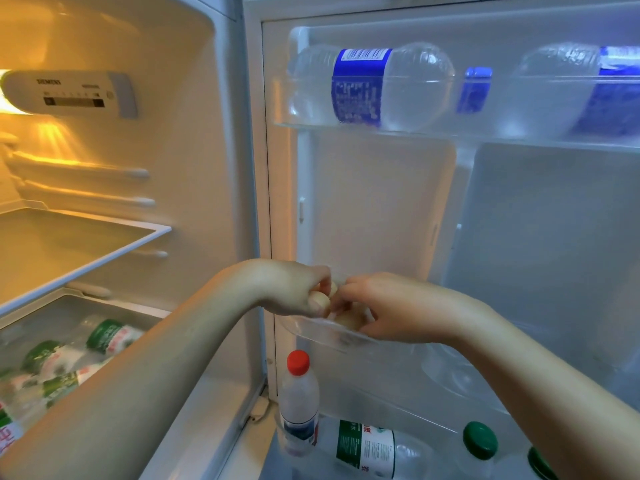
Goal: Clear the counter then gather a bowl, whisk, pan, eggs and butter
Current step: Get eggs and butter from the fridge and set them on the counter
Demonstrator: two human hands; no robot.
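Reaching into the fridge door (381, 202) tray (308, 331) for eggs (321, 300). Left hand (291, 289) fingers curled round eggs, just above the tray. Right hand (391, 306) fingers bent over one more egg (348, 320) lying directly beneath in the tray, nearer than the left; grip unclear.

left hand (294, 292), right hand (384, 306), curled close together

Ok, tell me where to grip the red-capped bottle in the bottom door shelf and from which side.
I'd grip the red-capped bottle round its upper body just under the cap, coming from the front, then lift straight up. It stands upright with that part free, while a green-labelled bottle lies beside its base.
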